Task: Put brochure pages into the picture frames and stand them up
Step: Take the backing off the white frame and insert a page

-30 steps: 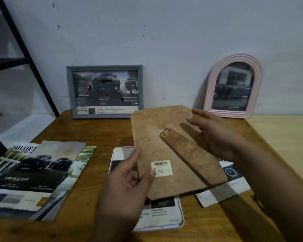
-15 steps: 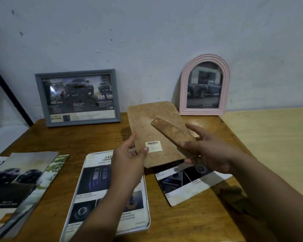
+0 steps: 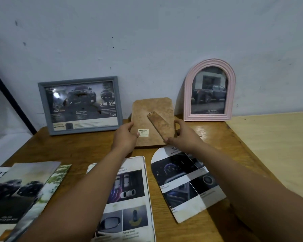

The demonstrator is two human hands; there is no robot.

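Note:
A picture frame (image 3: 147, 110) shows me its brown back board, with a barcode sticker and a fold-out stand leg (image 3: 160, 125). It stands near upright at the back of the wooden table (image 3: 73, 147), bottom edge on the surface. My left hand (image 3: 125, 137) grips its left edge. My right hand (image 3: 184, 135) holds its right edge and pinches the tip of the leg. A grey rectangular frame (image 3: 80, 105) and a pink arched frame (image 3: 209, 90), both filled with car pages, lean on the wall.
A white frame holding a brochure page (image 3: 129, 198) lies flat under my left forearm. A cut, arch-shaped page (image 3: 185, 180) lies to its right. Car brochures (image 3: 24, 193) are stacked at the front left. A pale table (image 3: 273, 145) adjoins on the right.
Both hands have carried the brown-backed frame away from me, from above the flat pages to the back of the table between the two standing frames, and tilted it upright.

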